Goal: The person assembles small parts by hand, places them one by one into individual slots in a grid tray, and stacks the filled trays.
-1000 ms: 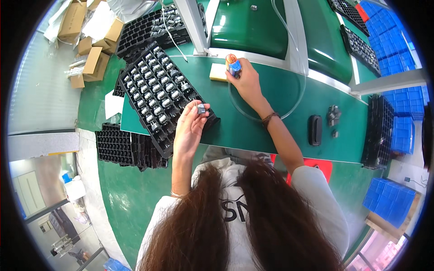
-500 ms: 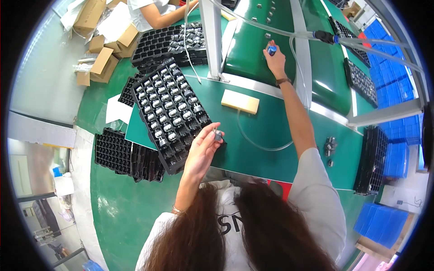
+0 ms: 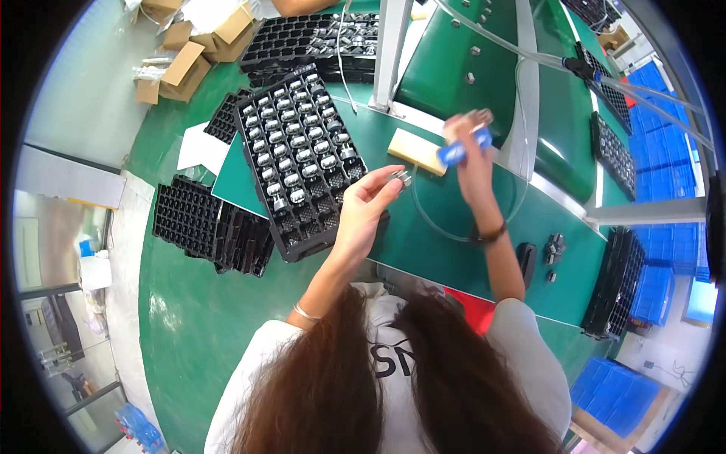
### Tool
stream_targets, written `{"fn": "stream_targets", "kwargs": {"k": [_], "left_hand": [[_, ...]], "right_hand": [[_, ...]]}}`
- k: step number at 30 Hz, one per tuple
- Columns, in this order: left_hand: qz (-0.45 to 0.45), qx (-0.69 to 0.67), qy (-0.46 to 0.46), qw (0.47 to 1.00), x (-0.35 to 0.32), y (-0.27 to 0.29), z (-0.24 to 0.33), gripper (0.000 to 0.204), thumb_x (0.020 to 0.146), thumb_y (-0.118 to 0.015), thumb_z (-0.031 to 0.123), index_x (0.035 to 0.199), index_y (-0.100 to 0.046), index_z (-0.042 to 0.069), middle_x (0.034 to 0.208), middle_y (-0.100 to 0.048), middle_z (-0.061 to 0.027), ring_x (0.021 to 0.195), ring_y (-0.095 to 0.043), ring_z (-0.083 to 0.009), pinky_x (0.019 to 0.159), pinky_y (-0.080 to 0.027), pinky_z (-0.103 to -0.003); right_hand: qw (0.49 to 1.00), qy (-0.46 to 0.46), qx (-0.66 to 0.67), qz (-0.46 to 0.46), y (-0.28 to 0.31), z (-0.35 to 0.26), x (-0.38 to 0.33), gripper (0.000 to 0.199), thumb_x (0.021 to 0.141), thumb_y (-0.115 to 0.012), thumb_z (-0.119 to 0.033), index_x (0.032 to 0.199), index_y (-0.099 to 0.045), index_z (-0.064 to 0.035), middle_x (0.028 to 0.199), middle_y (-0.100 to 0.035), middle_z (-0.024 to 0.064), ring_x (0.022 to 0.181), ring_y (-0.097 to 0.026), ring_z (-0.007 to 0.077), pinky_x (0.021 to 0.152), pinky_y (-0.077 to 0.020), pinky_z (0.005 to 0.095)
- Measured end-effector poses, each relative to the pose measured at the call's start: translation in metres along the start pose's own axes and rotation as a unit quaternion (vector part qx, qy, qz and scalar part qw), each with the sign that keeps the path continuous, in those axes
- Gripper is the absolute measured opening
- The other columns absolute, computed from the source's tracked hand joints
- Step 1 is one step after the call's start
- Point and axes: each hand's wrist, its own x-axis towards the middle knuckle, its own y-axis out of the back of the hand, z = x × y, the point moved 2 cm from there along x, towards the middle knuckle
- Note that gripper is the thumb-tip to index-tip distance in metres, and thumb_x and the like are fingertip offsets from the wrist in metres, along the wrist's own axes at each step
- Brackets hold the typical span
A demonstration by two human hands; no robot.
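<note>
My left hand pinches a small silver metal part between thumb and fingertips, just right of a black compartment tray. Rows of shiny metal parts fill most of that tray; its pockets nearest me look dark. My right hand is closed around a blue object, smeared by motion so its kind is unclear. That hand is over the green table by the conveyor's near edge, beside a pale yellow sponge block.
A green conveyor belt carries several small metal parts. A metal post and clear tubing border my reach. Loose metal parts and a black object lie at right, near stacked black trays. More trays stand left.
My right hand has come back from over the conveyor toward me with the blue object. My left hand still pinches the metal part. The whole view has shifted slightly.
</note>
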Motion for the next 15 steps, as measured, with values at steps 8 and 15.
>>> {"fn": "stream_targets", "kwargs": {"k": [8, 15], "left_hand": [[-0.007, 0.042, 0.002, 0.999, -0.019, -0.003, 0.001, 0.029, 0.083, -0.064, 0.008, 0.11, -0.059, -0.002, 0.097, -0.064, -0.0059, 0.085, -0.058, -0.0071, 0.078, -0.045, -0.02], [0.0, 0.046, 0.013, 0.999, -0.027, 0.014, -0.009, 0.035, 0.081, -0.066, 0.008, 0.113, -0.057, -0.002, 0.099, -0.064, -0.008, 0.087, -0.058, -0.0093, 0.079, -0.046, -0.022]], "right_hand": [[0.988, 0.026, -0.088, -0.122, -0.028, 0.0, -0.079, 0.025, 0.085, -0.057, -0.018, 0.103, -0.056, -0.0007, 0.095, -0.058, 0.0042, 0.086, -0.055, 0.0093, 0.075, -0.0435, 0.0222], [0.984, -0.016, -0.111, -0.137, -0.031, 0.011, -0.092, 0.026, 0.084, -0.059, -0.018, 0.103, -0.056, -0.0008, 0.094, -0.059, 0.004, 0.084, -0.055, 0.0087, 0.073, -0.0445, 0.0228]]}}
